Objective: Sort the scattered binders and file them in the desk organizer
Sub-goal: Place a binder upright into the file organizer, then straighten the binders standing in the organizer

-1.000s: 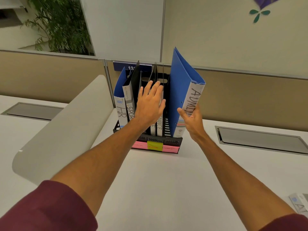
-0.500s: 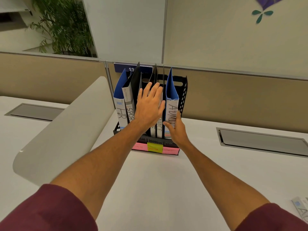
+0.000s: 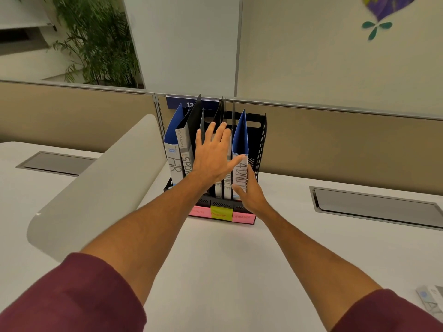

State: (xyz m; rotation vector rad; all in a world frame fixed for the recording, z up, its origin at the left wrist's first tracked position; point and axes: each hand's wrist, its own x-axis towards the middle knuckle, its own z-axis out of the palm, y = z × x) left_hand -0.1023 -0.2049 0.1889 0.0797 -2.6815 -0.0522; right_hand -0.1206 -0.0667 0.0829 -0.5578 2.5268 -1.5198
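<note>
Binders crowded, last slot tight

Crowding is the main risk: the desk organizer [image 3: 262, 140] holds a row of upright binders, and the blue binder marked ADMIN [image 3: 241, 152] stands in its rightmost slot, at about 1 o'clock from the left hand [image 3: 212, 159]. That hand lies flat against the middle spines, fingers spread and straight, gripping nothing. The right hand [image 3: 249, 195] sits at 5 o'clock from the ADMIN spine, fingers loosely extended against its lower edge; whether the thumb pinches the cover I cannot tell, as the hand hides it.

If the left hand lifts too soon, the leaning black covers at 11 o'clock could fan out and tip the HR binder [image 3: 173, 149] leftward. A hard shove from the right hand could slide the whole rack toward the partition [image 3: 335, 144] at 12 o'clock, since it stands just before it.

Room is generous at 6 o'clock, where the desk [image 3: 227, 271] is bare. At 9 o'clock a curved white panel [image 3: 96, 188] stands near the rack's left side. At 4 o'clock, near the frame corner, another labelled binder [image 3: 431, 303] lies flat, apparently not yet filed.
</note>
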